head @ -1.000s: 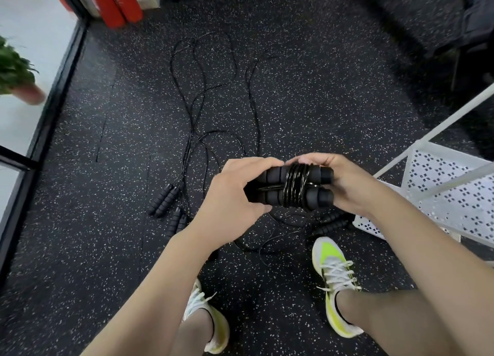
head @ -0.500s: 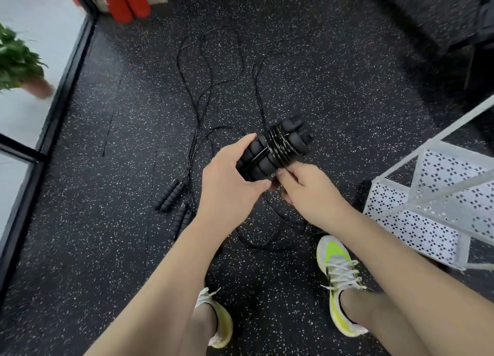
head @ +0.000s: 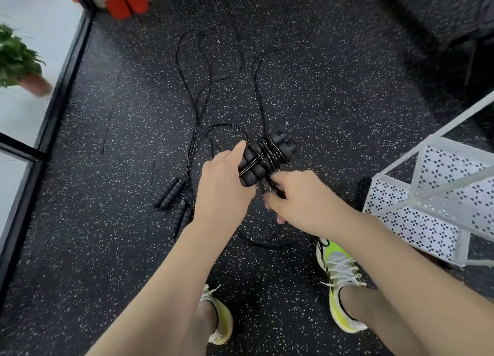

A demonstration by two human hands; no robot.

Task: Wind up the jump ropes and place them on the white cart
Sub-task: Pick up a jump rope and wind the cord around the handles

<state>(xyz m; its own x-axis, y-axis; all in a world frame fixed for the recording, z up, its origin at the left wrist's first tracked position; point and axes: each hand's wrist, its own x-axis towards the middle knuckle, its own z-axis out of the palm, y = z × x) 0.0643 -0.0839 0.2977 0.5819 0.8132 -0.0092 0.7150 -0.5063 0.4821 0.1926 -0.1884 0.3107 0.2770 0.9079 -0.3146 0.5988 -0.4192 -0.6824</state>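
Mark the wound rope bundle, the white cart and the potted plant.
wound rope bundle point(head: 270, 152): head view, on the cord wraps.
white cart point(head: 417, 222): head view, on its perforated side wall.
potted plant point(head: 16, 59): head view, on the leaves.

2 handle pairs point(head: 176, 200) lie on the floor point(head: 80, 249) left of the hands; the cart point(head: 433, 200) stands right (plant point(head: 16, 59) far left).

1. The wound jump rope bundle point(head: 264, 158) has swung from level to tilted, its far end pointing up and away.
2. The right hand point(head: 299, 198) has dropped off the handles' end and now pinches the cord below them.
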